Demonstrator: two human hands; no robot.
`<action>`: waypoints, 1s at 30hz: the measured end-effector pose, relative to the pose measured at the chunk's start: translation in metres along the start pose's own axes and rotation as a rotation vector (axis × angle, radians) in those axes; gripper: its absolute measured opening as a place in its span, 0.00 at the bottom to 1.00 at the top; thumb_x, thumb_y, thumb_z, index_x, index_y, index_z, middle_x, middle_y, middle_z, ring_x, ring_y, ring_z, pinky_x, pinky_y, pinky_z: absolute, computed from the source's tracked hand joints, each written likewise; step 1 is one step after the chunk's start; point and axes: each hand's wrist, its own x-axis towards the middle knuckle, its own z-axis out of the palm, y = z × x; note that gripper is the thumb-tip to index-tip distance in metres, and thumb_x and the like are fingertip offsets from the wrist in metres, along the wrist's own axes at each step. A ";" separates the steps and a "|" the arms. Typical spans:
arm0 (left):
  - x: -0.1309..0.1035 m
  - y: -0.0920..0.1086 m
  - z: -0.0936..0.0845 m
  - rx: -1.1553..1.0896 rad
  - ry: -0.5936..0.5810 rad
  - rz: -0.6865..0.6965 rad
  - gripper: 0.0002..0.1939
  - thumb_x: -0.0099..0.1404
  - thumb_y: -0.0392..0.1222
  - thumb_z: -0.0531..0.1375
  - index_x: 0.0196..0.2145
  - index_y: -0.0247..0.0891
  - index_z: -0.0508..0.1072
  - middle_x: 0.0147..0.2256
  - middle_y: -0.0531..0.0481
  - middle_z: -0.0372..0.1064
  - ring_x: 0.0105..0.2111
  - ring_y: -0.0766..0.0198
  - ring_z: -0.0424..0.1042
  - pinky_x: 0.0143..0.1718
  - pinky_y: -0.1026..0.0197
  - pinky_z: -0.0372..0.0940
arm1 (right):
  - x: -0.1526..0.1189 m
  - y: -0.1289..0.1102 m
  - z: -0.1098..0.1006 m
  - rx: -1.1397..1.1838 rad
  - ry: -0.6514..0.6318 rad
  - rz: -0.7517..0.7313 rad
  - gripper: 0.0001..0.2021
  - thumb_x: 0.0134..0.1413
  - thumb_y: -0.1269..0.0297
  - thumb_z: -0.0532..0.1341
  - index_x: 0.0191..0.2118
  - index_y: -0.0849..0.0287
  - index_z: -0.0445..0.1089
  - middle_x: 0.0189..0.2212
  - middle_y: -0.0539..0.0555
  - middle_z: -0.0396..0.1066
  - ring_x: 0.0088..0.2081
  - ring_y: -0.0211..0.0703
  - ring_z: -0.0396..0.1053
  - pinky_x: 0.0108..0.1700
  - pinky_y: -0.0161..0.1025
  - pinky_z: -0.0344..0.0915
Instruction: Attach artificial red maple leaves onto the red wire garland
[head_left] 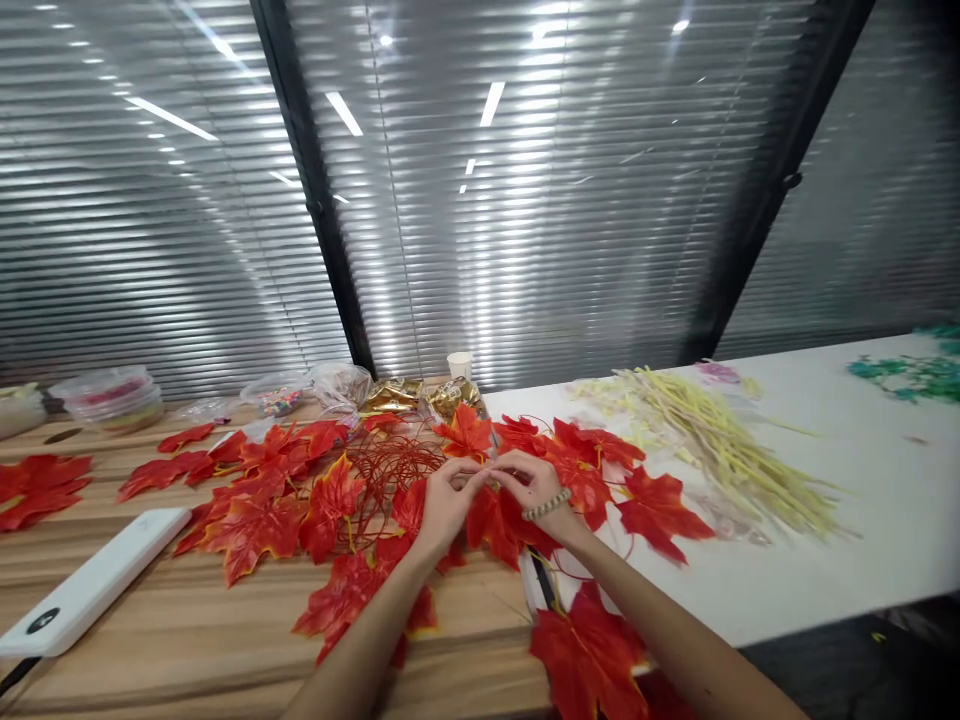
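My left hand (451,497) and my right hand (536,490) meet at the fingertips, both closed in a pinch. A red artificial maple leaf (463,432) rises just beyond the left fingers, its base at my fingertips. What the right fingers pinch is too small and hidden to make out. A beaded bracelet (547,505) circles my right wrist. Below the hands hangs or lies another red maple leaf (496,528). To the left a tangle of thin red cord (386,475) lies among several more leaves (259,525). More leaves (664,512) spread to the right, joined by red cord.
On the wooden table (225,650) are a white power bank (97,580), plastic tubs (109,395), a container of colourful beads (277,398), gold packets (394,395) and a paper cup (460,364). Yellow strips (720,450) and green pieces (911,375) lie on the white table (885,480).
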 end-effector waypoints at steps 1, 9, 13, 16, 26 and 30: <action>0.000 0.001 0.000 -0.004 -0.010 0.000 0.11 0.51 0.47 0.62 0.27 0.34 0.73 0.31 0.47 0.70 0.30 0.62 0.71 0.34 0.62 0.65 | 0.000 0.000 0.000 -0.001 0.004 -0.003 0.07 0.52 0.66 0.58 0.31 0.57 0.73 0.30 0.54 0.72 0.33 0.42 0.69 0.38 0.39 0.65; -0.001 0.000 0.002 -0.025 0.026 -0.045 0.13 0.50 0.47 0.62 0.29 0.35 0.71 0.31 0.48 0.71 0.29 0.63 0.71 0.31 0.64 0.65 | 0.002 0.001 0.001 0.009 0.020 0.042 0.06 0.51 0.65 0.59 0.30 0.58 0.73 0.29 0.54 0.73 0.32 0.43 0.69 0.38 0.40 0.66; 0.001 -0.002 0.001 -0.066 0.061 -0.077 0.15 0.52 0.49 0.61 0.32 0.36 0.69 0.25 0.51 0.70 0.23 0.66 0.69 0.25 0.66 0.62 | 0.002 0.006 0.001 0.013 0.063 0.111 0.06 0.50 0.65 0.59 0.30 0.59 0.73 0.29 0.55 0.73 0.32 0.43 0.69 0.37 0.39 0.66; 0.004 -0.001 -0.001 -0.073 0.146 -0.022 0.14 0.53 0.50 0.60 0.32 0.36 0.69 0.27 0.52 0.70 0.25 0.67 0.68 0.28 0.66 0.62 | 0.002 0.012 0.001 0.056 0.135 0.187 0.07 0.50 0.63 0.59 0.30 0.60 0.72 0.29 0.56 0.72 0.31 0.42 0.69 0.35 0.38 0.66; 0.001 0.009 0.001 -0.353 0.020 -0.187 0.15 0.53 0.51 0.60 0.32 0.37 0.69 0.29 0.53 0.68 0.28 0.70 0.66 0.28 0.69 0.59 | 0.003 0.018 0.000 0.185 0.276 0.338 0.08 0.46 0.62 0.61 0.30 0.62 0.71 0.29 0.56 0.72 0.31 0.43 0.70 0.34 0.39 0.67; 0.001 0.003 0.003 -0.423 -0.009 -0.269 0.16 0.49 0.49 0.64 0.28 0.35 0.68 0.24 0.55 0.65 0.22 0.73 0.63 0.24 0.70 0.57 | 0.002 0.009 0.003 0.130 0.176 0.189 0.06 0.49 0.65 0.60 0.30 0.61 0.72 0.29 0.55 0.72 0.32 0.41 0.70 0.35 0.37 0.66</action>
